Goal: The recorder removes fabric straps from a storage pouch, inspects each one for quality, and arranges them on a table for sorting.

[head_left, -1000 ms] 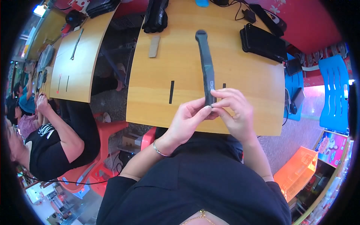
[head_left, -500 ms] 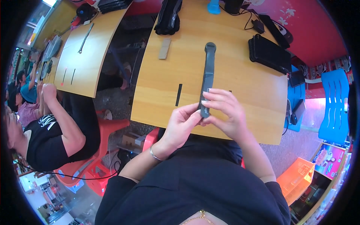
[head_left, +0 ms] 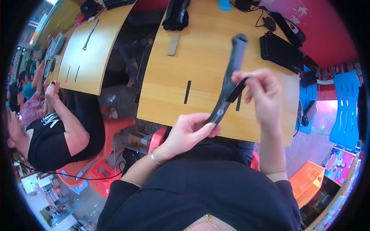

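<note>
A long dark grey strap (head_left: 232, 61) slants over the wooden table (head_left: 154, 92), its far end looped or rolled. My left hand (head_left: 189, 133) grips the near end between thumb and fingers, beside a small pale mark on the strap. My right hand (head_left: 266, 96) pinches the free end of a narrow black tab (head_left: 236, 91). That tab stands away from the strap and joins it partway along. The right fingertips are slightly blurred.
A black bundle (head_left: 176, 17) and a cardboard strip (head_left: 173, 44) lie at the far left. Black flat cases (head_left: 281, 54) sit far right. Two dark strips or slots (head_left: 187, 92) mark the tabletop. Another person (head_left: 58, 134) sits left. A blue chair (head_left: 344, 111) stands right.
My right hand has moved right and away from the strap, lifting the black tab off it. The strap's far end has swung to the right. My left hand keeps its grip.
</note>
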### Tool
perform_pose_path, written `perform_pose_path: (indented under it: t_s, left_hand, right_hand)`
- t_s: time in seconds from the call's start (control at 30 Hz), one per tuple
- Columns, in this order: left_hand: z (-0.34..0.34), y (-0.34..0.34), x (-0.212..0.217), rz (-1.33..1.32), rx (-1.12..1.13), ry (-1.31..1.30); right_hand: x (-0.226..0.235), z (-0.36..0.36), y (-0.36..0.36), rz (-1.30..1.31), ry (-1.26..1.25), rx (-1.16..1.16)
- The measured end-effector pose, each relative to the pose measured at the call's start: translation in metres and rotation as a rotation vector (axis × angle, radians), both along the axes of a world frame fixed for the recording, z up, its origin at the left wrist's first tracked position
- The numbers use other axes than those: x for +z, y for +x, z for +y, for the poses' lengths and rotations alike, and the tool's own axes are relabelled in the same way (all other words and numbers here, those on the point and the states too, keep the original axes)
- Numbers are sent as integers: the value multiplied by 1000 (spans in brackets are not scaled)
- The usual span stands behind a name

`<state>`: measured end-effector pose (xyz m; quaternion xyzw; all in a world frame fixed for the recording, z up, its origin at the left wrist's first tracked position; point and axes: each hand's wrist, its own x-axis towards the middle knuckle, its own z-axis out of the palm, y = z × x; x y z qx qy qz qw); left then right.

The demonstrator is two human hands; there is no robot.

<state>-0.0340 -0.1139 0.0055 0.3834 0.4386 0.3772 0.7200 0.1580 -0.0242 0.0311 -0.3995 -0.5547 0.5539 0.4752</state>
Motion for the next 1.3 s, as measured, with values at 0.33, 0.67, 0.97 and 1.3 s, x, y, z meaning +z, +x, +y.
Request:
perform_pose_path:
  t_s: [0.33,0.67,0.97,1.3]
  left_hand:
    - [-27,-57,-5,197,-173,-70]
    - [-18,-85,-22,-185,261,-47]
    - [-6,-63,-32,-527,308,-22]
    - [11,-39,-35,-527,320,-59]
  right_hand:
    - [27,194,130,423,97,-710]
    - [19,201,14,139,352,-65]
    - [-66,187,-82,22,548,-9]
    - [-96,122,-70,-571,650,148]
